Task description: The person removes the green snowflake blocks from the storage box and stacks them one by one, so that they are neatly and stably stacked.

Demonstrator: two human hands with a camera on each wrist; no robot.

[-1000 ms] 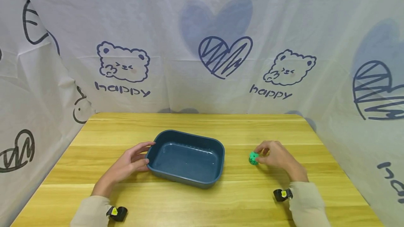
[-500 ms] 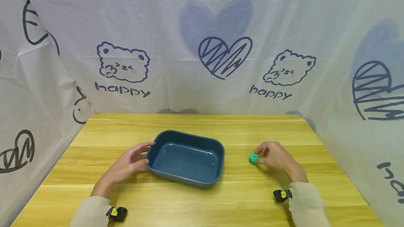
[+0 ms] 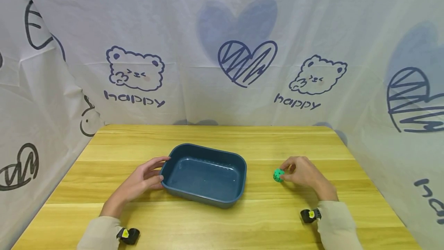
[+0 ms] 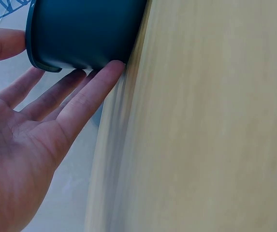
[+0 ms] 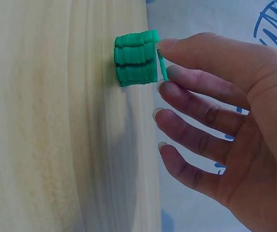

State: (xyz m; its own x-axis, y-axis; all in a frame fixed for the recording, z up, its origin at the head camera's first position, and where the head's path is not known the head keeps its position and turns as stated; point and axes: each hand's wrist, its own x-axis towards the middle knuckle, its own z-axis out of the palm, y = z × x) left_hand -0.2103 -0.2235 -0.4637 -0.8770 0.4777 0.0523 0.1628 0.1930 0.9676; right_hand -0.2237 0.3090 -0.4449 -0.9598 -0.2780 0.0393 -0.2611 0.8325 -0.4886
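A dark blue rectangular tub stands on the table. My left hand is at its left end, fingers spread and nearly straight. In the left wrist view the fingertips touch the tub's outer wall. To the tub's right, my right hand pinches a small green ribbed piece with thumb and fingertips. The right wrist view shows the green piece as side-by-side ribbed columns, with a thin flat green part tilted at its upper end. The other fingers of that hand are loosely bent, beside the piece.
The wooden table has its back edge at a pale cloth printed with bears and hearts, which also hangs at both sides. A black wrist camera is on the left wrist and another black camera on the right.
The right hand has shifted very slightly at the green piece. The left hand and the tub stay in place.
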